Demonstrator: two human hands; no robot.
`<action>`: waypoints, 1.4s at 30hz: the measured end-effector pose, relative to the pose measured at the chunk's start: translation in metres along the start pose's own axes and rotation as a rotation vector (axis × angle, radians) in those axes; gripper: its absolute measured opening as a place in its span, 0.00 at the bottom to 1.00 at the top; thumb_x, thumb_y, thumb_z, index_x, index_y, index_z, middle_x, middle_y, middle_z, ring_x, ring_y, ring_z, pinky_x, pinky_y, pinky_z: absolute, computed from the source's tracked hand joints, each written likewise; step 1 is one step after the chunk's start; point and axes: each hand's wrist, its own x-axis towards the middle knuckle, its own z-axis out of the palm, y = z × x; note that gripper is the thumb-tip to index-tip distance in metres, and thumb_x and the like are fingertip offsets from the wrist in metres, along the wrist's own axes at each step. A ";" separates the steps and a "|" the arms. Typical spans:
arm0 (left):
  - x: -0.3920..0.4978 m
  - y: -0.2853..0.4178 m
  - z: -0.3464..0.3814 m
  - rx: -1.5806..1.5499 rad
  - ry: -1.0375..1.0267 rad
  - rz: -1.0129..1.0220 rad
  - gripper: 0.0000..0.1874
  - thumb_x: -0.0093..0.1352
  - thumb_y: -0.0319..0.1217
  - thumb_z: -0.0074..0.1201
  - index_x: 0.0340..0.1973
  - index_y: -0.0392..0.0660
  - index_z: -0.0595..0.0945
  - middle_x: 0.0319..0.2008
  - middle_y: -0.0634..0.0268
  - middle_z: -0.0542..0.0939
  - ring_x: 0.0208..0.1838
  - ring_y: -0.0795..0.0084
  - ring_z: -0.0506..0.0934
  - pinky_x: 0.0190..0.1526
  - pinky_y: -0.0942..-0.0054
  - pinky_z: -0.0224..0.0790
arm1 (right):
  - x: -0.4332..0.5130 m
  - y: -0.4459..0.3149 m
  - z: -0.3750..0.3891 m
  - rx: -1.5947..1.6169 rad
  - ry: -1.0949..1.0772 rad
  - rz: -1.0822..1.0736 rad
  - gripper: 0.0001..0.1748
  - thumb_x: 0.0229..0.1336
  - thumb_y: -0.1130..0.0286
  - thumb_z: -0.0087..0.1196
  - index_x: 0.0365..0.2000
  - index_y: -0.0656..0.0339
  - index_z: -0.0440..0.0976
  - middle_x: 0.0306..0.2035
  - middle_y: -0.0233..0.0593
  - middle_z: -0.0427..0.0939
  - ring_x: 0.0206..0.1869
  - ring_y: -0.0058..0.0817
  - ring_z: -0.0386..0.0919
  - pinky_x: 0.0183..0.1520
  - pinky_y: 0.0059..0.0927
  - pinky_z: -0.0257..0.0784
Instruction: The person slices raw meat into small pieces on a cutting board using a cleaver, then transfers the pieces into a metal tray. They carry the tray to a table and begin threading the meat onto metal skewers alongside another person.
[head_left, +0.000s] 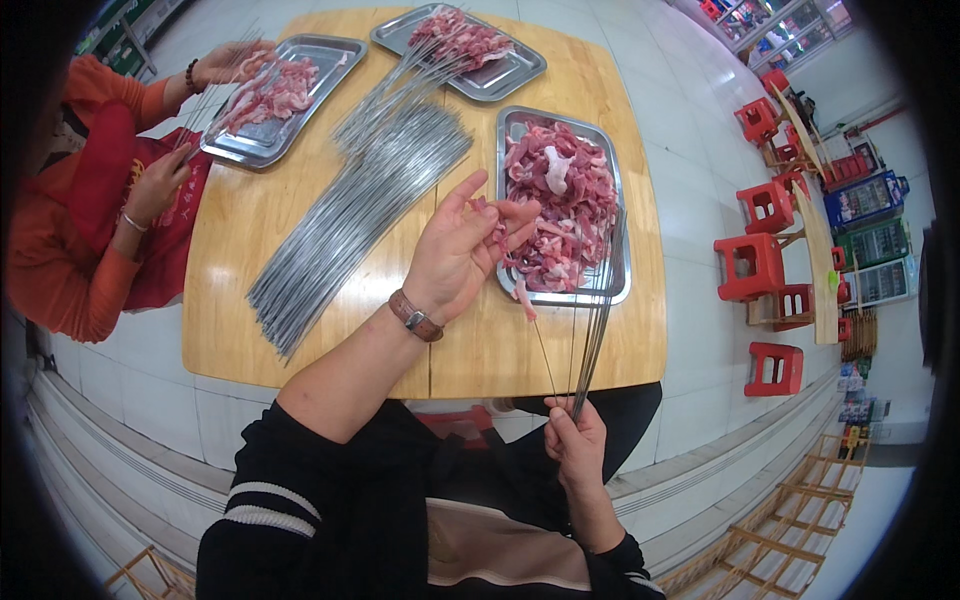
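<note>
My right hand (579, 435), low in front of the table edge, grips a bundle of thin metal skewers (598, 315) that point away from me. One skewer leans left of the bundle and carries a pale strip of raw meat (526, 301). Over the near tray's left rim, my left hand (465, 244), with a brown-strapped watch on its wrist, holds small pieces of raw meat (499, 232) in its fingers. Sliced raw meat (559, 187) is heaped in a metal tray (504, 120) just beyond. The fingers partly hide the skewer's tip.
A big pile of metal skewers (360, 225) lies on the wooden table (480, 360). Behind it, loaded meat skewers (461, 41) rest on a second tray (491, 94). At left, a co-worker's hands (157, 184) hold skewers and meat by a third tray (255, 154). Red stools (750, 266) stand right.
</note>
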 end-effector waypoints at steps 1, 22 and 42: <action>0.000 -0.001 0.000 0.002 0.000 0.005 0.28 0.81 0.21 0.42 0.74 0.43 0.55 0.52 0.47 0.80 0.69 0.45 0.75 0.74 0.45 0.67 | 0.000 0.000 0.000 0.009 -0.002 -0.004 0.09 0.73 0.72 0.54 0.48 0.65 0.76 0.19 0.27 0.69 0.16 0.12 0.58 0.18 0.17 0.50; 0.000 0.004 0.006 -0.060 -0.044 -0.114 0.21 0.83 0.27 0.39 0.70 0.37 0.59 0.64 0.45 0.74 0.69 0.51 0.75 0.70 0.51 0.73 | 0.002 -0.007 -0.005 -0.027 -0.007 -0.007 0.10 0.73 0.74 0.54 0.49 0.68 0.76 0.20 0.27 0.69 0.17 0.13 0.60 0.19 0.17 0.51; 0.000 0.001 -0.005 0.063 -0.109 -0.184 0.10 0.83 0.30 0.44 0.55 0.41 0.74 0.42 0.61 0.81 0.44 0.66 0.83 0.60 0.55 0.79 | -0.002 -0.007 -0.007 -0.047 -0.001 0.008 0.10 0.73 0.73 0.54 0.49 0.68 0.76 0.21 0.27 0.69 0.19 0.13 0.60 0.21 0.17 0.51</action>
